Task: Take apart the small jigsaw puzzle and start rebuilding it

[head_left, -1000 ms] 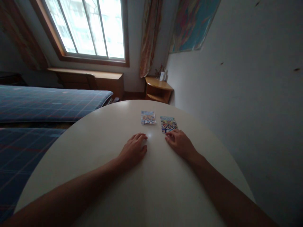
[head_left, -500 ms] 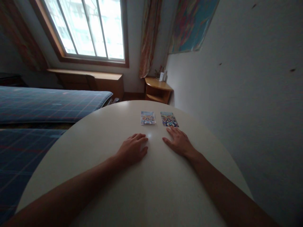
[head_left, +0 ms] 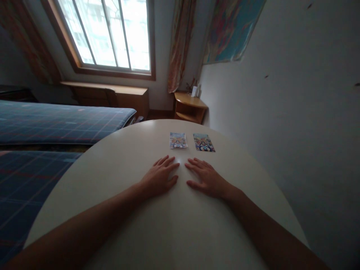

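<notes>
Two small printed sheets with colourful cartoon pictures lie side by side on a white round table [head_left: 174,225]. The left sheet [head_left: 178,140] is paler and its lower edge looks slightly curled. The right sheet [head_left: 203,142] is darker and lies flat. My left hand [head_left: 161,175] rests palm down on the table below the left sheet, fingers spread, holding nothing. Opposite it, my right hand [head_left: 207,177] lies palm down with fingers apart, just below the right sheet and not touching it. A small gap separates the two hands.
Beds or mattresses with blue plaid covers [head_left: 56,122] stand left of the table. A wall [head_left: 295,123] runs along the right. Beyond the far edge are a small wooden corner shelf [head_left: 189,99], a desk [head_left: 129,90] and a window [head_left: 109,33].
My right hand has drawn back from the lower edge of the right sheet and moved left, closer to my left hand. My left fingers have spread a little. Both sheets stay on the table.
</notes>
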